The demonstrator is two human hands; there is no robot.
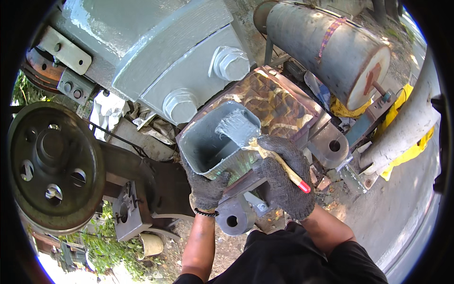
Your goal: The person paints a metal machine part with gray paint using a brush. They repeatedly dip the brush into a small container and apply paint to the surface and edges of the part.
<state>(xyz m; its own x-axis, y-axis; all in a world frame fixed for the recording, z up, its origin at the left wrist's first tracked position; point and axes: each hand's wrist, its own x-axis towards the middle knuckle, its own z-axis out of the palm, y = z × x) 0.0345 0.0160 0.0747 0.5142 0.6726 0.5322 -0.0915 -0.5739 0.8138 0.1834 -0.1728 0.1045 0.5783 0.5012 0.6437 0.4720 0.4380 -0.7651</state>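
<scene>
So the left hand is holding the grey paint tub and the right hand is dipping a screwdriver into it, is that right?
Not quite. In the head view the right hand holds a paintbrush with a red-tipped handle, not a screwdriver, its bristles over the tub. The left hand does hold the grey paint tub.

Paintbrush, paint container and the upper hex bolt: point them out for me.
paintbrush [239,125]: head view, on its grey bristles.
paint container [201,142]: head view, on its inner wall.
upper hex bolt [231,63]: head view, on its painted head.

Both forearms rise from the lower edge, bare, the gloved left hand [206,185] cupped upward and the gloved right hand [283,176] fisted, fingers curled tight.
</scene>
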